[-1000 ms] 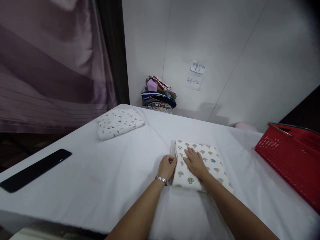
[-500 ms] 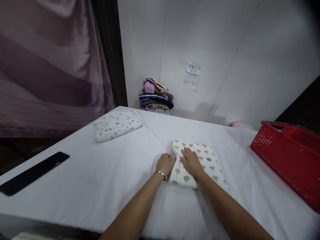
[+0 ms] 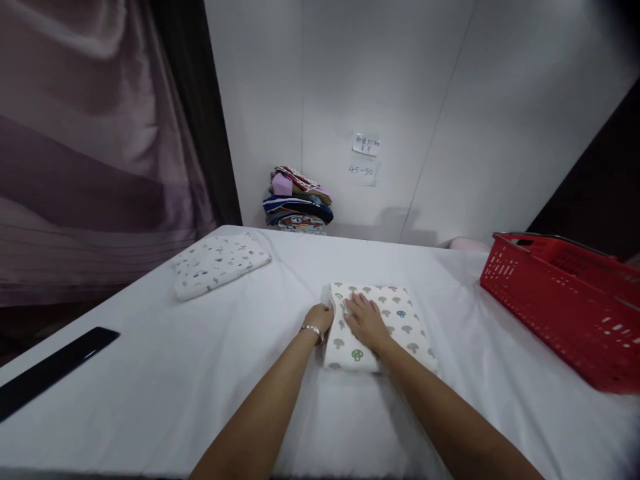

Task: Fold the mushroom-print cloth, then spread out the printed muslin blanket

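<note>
A folded white cloth (image 3: 407,337) printed with mushrooms, mostly grey with a few coloured ones, lies on the white-covered table in front of me. My left hand (image 3: 319,319), with a bracelet at the wrist, is at the cloth's left edge. Its fingers are curled in at that edge, and their tips are hidden. My right hand (image 3: 367,323) rests flat on top of the cloth, its fingers spread, left of the cloth's middle.
Another folded white cloth (image 3: 220,265) with small grey prints lies at the table's far left. A long black flat object (image 3: 55,367) is on the left edge. To the right stands a red plastic basket (image 3: 560,313). Folded fabrics (image 3: 299,203) are stacked beyond the table by the wall.
The left edge of the mushroom cloth, lifted and gaping before, now lies flatter. My right hand still presses on top. The whole view has shifted slightly with my head.
</note>
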Tool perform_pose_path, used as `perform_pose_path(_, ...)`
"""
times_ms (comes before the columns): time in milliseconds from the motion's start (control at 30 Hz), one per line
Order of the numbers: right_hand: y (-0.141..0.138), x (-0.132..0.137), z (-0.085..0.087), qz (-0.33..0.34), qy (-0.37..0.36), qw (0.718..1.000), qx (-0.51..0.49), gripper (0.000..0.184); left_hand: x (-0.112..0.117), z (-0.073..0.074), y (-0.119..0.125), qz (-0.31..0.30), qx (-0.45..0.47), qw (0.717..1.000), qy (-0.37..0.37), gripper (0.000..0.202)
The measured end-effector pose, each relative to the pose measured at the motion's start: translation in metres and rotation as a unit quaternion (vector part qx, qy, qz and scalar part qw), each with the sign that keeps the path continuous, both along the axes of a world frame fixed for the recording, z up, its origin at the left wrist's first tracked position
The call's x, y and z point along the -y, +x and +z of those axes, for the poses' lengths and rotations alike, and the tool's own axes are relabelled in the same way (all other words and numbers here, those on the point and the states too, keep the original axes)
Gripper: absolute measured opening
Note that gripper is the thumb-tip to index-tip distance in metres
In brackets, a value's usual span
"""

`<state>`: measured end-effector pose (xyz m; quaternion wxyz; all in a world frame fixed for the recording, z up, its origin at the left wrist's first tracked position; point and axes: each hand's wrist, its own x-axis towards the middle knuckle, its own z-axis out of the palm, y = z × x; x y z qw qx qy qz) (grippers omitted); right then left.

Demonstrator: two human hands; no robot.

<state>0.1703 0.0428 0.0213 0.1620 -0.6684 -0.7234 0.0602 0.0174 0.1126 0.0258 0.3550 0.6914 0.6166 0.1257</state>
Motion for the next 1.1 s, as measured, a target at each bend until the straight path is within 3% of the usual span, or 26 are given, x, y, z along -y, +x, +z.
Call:
perform_pose_path(267, -0.002, 0.003, 0.006, 0.018, -0.011, 1.000, 0.004, 0.048, -0.006, 0.002, 0.002, -0.021, -0.023, 0.999, 0.016, 0.035)
perform_pose_path(667, 0.000, 0.000, 0.004, 0.032, -0.019, 0.999, 0.027, 0.046, -0.007, 0.007, -0.007, 0.013, -0.014, 0.999, 0.029, 0.029)
perform_pose_path(800, 0.000, 0.000, 0.006, 0.032, -0.026, 0.999, 0.023, 0.046, -0.004, 0.017, -0.005, 0.050, -0.012, 0.994, 0.098, 0.041)
perform_pose_path(867, -0.001, 0.000, 0.008, 0.033, -0.031, 0.999, 0.021, 0.048, 0.004, 0.021, 0.005, 0.017, -0.021, 0.980, 0.196, 0.045)
perform_pose_path(933, -0.003, -0.001, 0.009, 0.036, -0.034, 0.999, 0.020, 0.049, 0.014, 0.020, 0.018, -0.056, -0.054, 0.958, 0.277, 0.049)
perform_pose_path(1000, -0.002, -0.002, 0.011, 0.042, -0.041, 0.998, 0.019, 0.050, 0.021, 0.014, 0.028, -0.112, -0.100, 0.953, 0.263, 0.053)
perform_pose_path(1100, 0.007, -0.002, 0.012, 0.052, -0.061, 0.997, 0.017, 0.055, 0.024, 0.001, 0.033, -0.127, -0.136, 0.965, 0.186, 0.059)
